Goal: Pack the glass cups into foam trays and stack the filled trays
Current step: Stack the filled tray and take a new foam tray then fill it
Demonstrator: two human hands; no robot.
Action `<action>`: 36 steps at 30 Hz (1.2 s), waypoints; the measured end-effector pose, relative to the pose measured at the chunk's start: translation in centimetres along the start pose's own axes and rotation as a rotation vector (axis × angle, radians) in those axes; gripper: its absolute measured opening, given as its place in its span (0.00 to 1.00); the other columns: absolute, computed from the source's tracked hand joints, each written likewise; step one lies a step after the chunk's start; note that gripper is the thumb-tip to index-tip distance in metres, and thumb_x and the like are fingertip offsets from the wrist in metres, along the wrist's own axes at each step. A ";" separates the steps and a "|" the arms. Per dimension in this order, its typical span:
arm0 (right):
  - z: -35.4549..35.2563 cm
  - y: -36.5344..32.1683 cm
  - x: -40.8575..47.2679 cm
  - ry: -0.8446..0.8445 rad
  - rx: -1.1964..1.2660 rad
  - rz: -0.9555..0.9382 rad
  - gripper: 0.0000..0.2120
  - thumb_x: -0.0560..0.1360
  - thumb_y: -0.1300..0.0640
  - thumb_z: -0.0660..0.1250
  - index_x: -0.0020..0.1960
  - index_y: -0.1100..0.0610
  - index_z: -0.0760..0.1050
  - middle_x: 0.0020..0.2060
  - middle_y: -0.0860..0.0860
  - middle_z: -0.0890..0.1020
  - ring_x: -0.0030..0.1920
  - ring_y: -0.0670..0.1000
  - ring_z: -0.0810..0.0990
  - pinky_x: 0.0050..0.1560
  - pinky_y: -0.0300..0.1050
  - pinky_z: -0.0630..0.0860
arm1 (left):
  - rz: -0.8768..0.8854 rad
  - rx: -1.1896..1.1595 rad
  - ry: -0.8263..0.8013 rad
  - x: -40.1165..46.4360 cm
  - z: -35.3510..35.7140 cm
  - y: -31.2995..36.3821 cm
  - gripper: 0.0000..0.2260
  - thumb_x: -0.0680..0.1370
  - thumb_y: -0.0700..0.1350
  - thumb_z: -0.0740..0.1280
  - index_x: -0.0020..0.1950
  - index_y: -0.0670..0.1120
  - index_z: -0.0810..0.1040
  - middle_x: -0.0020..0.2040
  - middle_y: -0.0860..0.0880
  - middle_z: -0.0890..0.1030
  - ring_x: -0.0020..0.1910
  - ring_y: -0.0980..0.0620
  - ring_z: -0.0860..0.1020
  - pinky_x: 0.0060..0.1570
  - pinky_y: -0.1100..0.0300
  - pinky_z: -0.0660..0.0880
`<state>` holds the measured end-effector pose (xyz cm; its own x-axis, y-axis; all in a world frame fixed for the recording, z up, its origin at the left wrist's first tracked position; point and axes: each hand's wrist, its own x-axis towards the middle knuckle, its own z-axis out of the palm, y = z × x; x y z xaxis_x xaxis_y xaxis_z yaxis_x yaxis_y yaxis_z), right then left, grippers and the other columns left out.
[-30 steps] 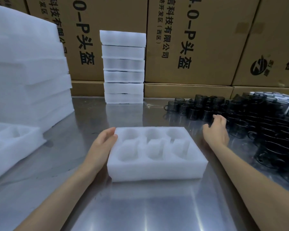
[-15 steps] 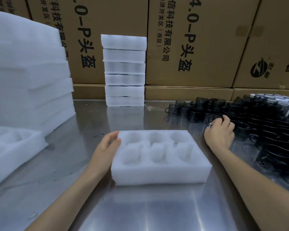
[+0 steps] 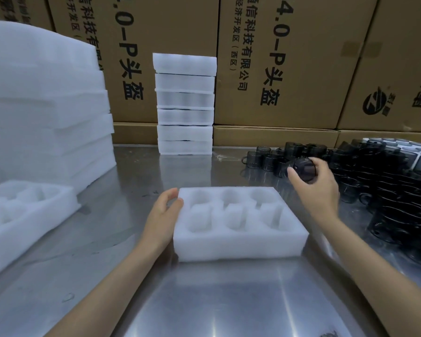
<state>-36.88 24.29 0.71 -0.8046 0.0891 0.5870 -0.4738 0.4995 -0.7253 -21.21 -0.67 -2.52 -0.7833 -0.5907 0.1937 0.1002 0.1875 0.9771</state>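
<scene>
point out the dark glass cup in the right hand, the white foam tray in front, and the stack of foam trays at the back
dark glass cup [image 3: 304, 168], head view, its round base
white foam tray [image 3: 238, 246], head view, front wall
stack of foam trays [image 3: 185, 115], head view, middle tray's front

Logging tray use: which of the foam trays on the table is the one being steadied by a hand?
The six-pocket foam tray at centre front; the left hand rests against its left edge. The other trays go untouched.

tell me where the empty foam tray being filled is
In the head view the foam tray sits centre on the steel table, left hand against its left edge.
</scene>
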 end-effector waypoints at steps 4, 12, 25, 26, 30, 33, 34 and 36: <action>-0.5 -7.3 -1.4 -0.068 0.265 -0.067 0.22 0.66 0.39 0.70 0.51 0.50 0.68 0.43 0.43 0.78 0.41 0.40 0.77 0.39 0.38 0.74 | 0.026 0.025 -0.018 -0.4 0.4 0.2 0.13 0.81 0.41 0.59 0.65 0.50 0.71 0.62 0.52 0.74 0.60 0.53 0.73 0.57 0.58 0.69; 6.3 -13.7 -5.6 -0.450 0.107 -0.067 0.15 0.70 0.38 0.64 0.46 0.47 0.68 0.47 0.47 0.76 0.45 0.49 0.75 0.38 0.41 0.69 | 0.046 0.070 -0.047 -0.5 0.2 0.0 0.15 0.81 0.42 0.58 0.67 0.48 0.71 0.65 0.50 0.74 0.63 0.52 0.73 0.66 0.51 0.68; 8.9 -13.0 -7.0 -0.506 -0.229 -0.097 0.22 0.70 0.34 0.62 0.38 0.52 0.60 0.35 0.48 0.76 0.36 0.52 0.74 0.30 0.46 0.62 | 0.084 0.107 -0.074 -0.2 0.2 -0.4 0.13 0.80 0.43 0.56 0.56 0.62 0.69 0.62 0.53 0.74 0.62 0.56 0.72 0.64 0.54 0.68; 8.8 -13.0 -7.1 -0.515 -0.250 -0.112 0.23 0.70 0.32 0.61 0.39 0.52 0.61 0.36 0.48 0.75 0.38 0.53 0.74 0.30 0.46 0.62 | 0.087 0.107 -0.076 -0.2 0.2 -0.4 0.13 0.80 0.43 0.56 0.56 0.62 0.69 0.63 0.53 0.74 0.63 0.56 0.71 0.65 0.54 0.67; 7.9 -12.9 -6.3 -0.568 -0.290 -0.141 0.27 0.72 0.28 0.51 0.43 0.52 0.69 0.39 0.46 0.77 0.42 0.53 0.75 0.37 0.47 0.66 | 0.126 0.166 -0.069 0.1 -0.1 -0.6 0.16 0.82 0.46 0.55 0.69 0.53 0.69 0.70 0.54 0.69 0.68 0.60 0.65 0.69 0.59 0.60; 6.2 -12.2 -5.8 -0.543 -0.231 -0.221 0.20 0.77 0.34 0.47 0.40 0.44 0.70 0.40 0.42 0.75 0.47 0.52 0.75 0.42 0.47 0.66 | 0.256 0.217 -0.066 0.1 -0.7 -0.1 0.17 0.82 0.52 0.55 0.70 0.54 0.68 0.68 0.59 0.68 0.65 0.68 0.64 0.62 0.74 0.57; 5.6 -11.8 -5.9 -0.540 -0.202 -0.277 0.18 0.79 0.37 0.47 0.39 0.42 0.70 0.41 0.41 0.75 0.50 0.51 0.75 0.43 0.47 0.66 | 0.322 0.246 -0.078 0.0 -1.0 0.2 0.19 0.80 0.54 0.55 0.70 0.54 0.69 0.68 0.61 0.68 0.65 0.69 0.64 0.61 0.77 0.57; 4.6 -10.8 -6.5 -0.580 -0.147 -0.384 0.16 0.81 0.44 0.49 0.52 0.40 0.75 0.53 0.39 0.78 0.57 0.49 0.73 0.52 0.47 0.69 | 0.471 0.341 -0.108 -0.3 -1.5 0.6 0.22 0.78 0.54 0.53 0.70 0.52 0.70 0.67 0.64 0.69 0.67 0.69 0.64 0.65 0.76 0.56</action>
<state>-28.21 14.34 3.07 -0.6708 -0.5693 0.4753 -0.7416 0.5187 -0.4255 -19.98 -1.54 -1.83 -0.7620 -0.3031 0.5723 0.2633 0.6624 0.7014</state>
